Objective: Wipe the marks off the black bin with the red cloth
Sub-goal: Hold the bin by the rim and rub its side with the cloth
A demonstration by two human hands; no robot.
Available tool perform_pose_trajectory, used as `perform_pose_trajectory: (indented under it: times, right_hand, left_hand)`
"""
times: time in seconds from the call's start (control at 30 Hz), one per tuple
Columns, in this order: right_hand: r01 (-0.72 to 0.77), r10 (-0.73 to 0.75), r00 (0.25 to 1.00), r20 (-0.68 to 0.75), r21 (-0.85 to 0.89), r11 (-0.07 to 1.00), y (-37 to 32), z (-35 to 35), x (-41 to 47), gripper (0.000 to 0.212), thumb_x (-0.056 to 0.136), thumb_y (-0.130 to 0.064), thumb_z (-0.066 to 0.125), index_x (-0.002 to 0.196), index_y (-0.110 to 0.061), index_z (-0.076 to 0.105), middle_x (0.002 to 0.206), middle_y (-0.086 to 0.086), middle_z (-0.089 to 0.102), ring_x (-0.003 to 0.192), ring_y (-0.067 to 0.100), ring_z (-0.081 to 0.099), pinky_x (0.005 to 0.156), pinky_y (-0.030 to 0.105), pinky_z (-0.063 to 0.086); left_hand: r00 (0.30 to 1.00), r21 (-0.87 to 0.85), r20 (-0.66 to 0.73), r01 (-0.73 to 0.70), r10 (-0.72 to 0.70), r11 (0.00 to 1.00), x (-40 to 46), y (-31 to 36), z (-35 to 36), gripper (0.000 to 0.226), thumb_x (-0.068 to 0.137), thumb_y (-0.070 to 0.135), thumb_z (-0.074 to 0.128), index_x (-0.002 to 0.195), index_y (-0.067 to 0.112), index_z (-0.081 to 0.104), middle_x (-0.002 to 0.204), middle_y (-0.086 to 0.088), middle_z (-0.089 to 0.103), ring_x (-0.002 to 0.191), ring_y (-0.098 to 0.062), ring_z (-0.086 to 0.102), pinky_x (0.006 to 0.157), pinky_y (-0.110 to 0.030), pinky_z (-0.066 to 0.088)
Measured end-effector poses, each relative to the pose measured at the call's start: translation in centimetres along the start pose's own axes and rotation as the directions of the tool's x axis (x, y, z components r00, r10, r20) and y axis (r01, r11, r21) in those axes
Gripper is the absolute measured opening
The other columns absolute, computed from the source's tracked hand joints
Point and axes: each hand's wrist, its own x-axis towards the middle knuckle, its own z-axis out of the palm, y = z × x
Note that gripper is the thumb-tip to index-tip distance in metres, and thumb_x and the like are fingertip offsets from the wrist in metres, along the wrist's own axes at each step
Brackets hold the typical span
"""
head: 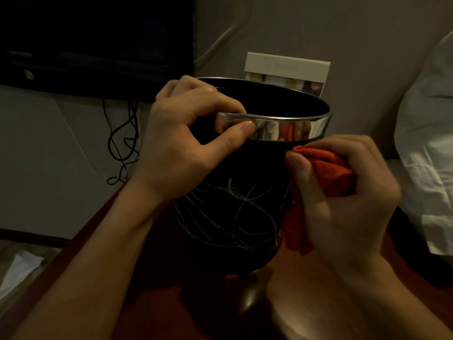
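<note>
Two hands at work: the left hand [186, 143] grips the bin [245, 192] rim on the table [306, 303], the right hand [343, 200] clutches the red cloth [328, 170] against its side; wiping seems barely begun, next sweep down across the marks [232, 212]

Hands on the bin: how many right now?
2. The left hand grips the black bin's chrome rim; the right hand presses the red cloth against its side.

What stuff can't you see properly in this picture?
- Head view: the far side of the round black bin is hidden by the bin itself, so any marks there can't be seen.
- Most of the red cloth is covered by the right hand.
- The pale card's print is too small.
</note>
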Motion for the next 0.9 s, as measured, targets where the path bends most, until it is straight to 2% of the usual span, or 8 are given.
perform_pose_trajectory:
  times: [0.13,0.23,0.4,0.57,0.67,0.8,0.9]
  right_hand:
    - [0.081,-0.081,0.994,0.074,0.001,0.997,-0.7,1.2,-1.4,0.020,0.088,-0.014,0.078,0.096,0.002,0.070,0.101,0.002,0.056,0.094,0.005,0.054,0.087,0.007,0.039]
    - [0.143,-0.141,0.984,0.109,-0.005,0.990,-0.7,1.4,-1.6,0.022,0.086,-0.013,0.080,0.096,0.004,0.071,0.101,0.002,0.055,0.094,0.003,0.052,0.087,0.005,0.040]
    - [0.075,-0.077,0.997,-0.013,-0.089,0.993,0.2,-0.1,0.2,0.022,0.090,-0.018,0.077,0.096,0.002,0.070,0.100,0.002,0.055,0.092,0.008,0.053,0.086,0.009,0.040]
    - [0.131,-0.128,0.988,0.091,-0.031,0.991,-0.9,1.5,-1.5,0.022,0.087,-0.015,0.078,0.095,0.004,0.071,0.099,0.004,0.056,0.092,0.005,0.053,0.086,0.006,0.040]
    - [0.113,-0.112,0.991,0.074,-0.010,0.993,-1.0,1.0,-1.1,0.021,0.087,-0.016,0.078,0.094,0.003,0.071,0.098,0.002,0.056,0.090,0.007,0.055,0.085,0.007,0.041]
    - [0.059,-0.061,0.997,-0.040,-0.051,0.997,-0.3,-0.5,0.2,0.018,0.092,-0.019,0.072,0.093,-0.001,0.069,0.094,0.002,0.057,0.088,0.008,0.054,0.084,0.011,0.040]
    - [0.018,-0.026,0.996,-0.085,-0.089,0.996,0.5,-1.0,0.8,0.017,0.095,-0.018,0.071,0.093,-0.002,0.067,0.092,0.005,0.057,0.089,0.008,0.053,0.084,0.012,0.038]
  left_hand:
    - [1.000,-0.015,-0.001,0.004,-0.004,1.000,0.0,-0.1,0.0,0.010,0.085,0.036,0.067,0.092,0.032,0.062,0.085,0.017,0.058,0.094,-0.002,0.051,0.093,-0.049,0.042]
    - [1.000,-0.031,0.003,0.008,-0.008,0.999,0.0,-0.1,-0.1,0.010,0.085,0.036,0.067,0.094,0.035,0.062,0.087,0.018,0.057,0.094,-0.003,0.052,0.092,-0.050,0.043]
    - [1.000,-0.013,0.001,0.015,-0.015,1.000,0.0,0.1,-0.1,0.010,0.084,0.034,0.068,0.092,0.029,0.063,0.081,0.005,0.061,0.093,-0.009,0.054,0.093,-0.050,0.042]
    - [1.000,-0.029,0.008,0.010,-0.010,1.000,0.1,-0.1,-0.2,0.011,0.084,0.035,0.067,0.092,0.029,0.062,0.085,0.010,0.060,0.093,-0.012,0.055,0.092,-0.053,0.042]
    - [0.999,-0.058,0.016,0.029,-0.028,0.998,0.2,-0.2,-0.5,0.009,0.085,0.036,0.066,0.091,0.030,0.062,0.088,0.013,0.060,0.095,-0.013,0.056,0.090,-0.056,0.042]
    - [1.000,0.018,-0.011,0.004,-0.004,1.000,0.3,0.7,0.0,0.007,0.088,0.036,0.065,0.087,0.029,0.064,0.091,0.012,0.063,0.102,-0.013,0.058,0.104,-0.053,0.035]
    - [1.000,0.122,-0.003,-0.018,0.018,0.992,0.0,2.2,1.4,0.013,0.088,0.039,0.064,0.089,0.027,0.064,0.096,0.014,0.059,0.105,-0.007,0.053,0.114,-0.041,0.022]
